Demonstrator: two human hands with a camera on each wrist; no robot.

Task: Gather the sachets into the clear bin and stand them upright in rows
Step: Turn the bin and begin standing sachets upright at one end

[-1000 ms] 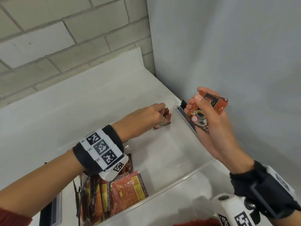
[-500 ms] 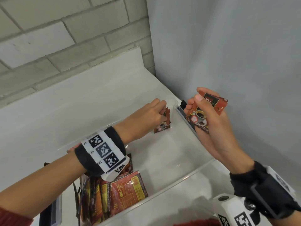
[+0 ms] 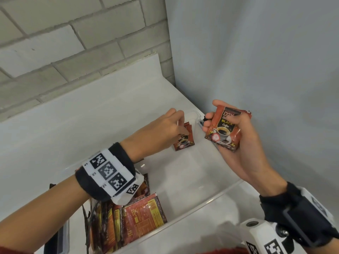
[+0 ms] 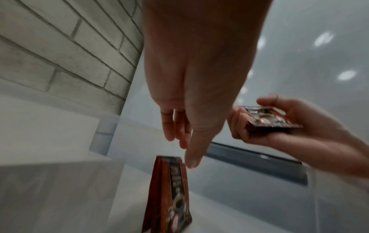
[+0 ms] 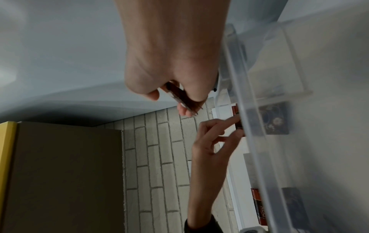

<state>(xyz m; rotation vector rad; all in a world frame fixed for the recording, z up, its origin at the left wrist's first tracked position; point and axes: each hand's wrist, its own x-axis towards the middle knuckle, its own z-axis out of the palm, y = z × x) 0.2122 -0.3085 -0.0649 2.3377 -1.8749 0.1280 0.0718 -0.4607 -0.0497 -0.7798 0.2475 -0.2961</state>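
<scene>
Head view: partway through, with a few coffee sachets [image 3: 184, 138] upright at the far end of the clear bin [image 3: 200, 203], left hand [image 3: 161, 132] fingers straight just above them, right hand [image 3: 236, 143] clutching a small stack [image 3: 222, 132], near-end row [image 3: 126, 219] packed.

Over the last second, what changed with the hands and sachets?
The left hand let go of the sachets it was pinching at the far end of the clear bin; its fingers now hang straight just above them, and they stand upright. The right hand turned its stack of sachets face-up towards the camera. The row at the near end is unchanged.
</scene>
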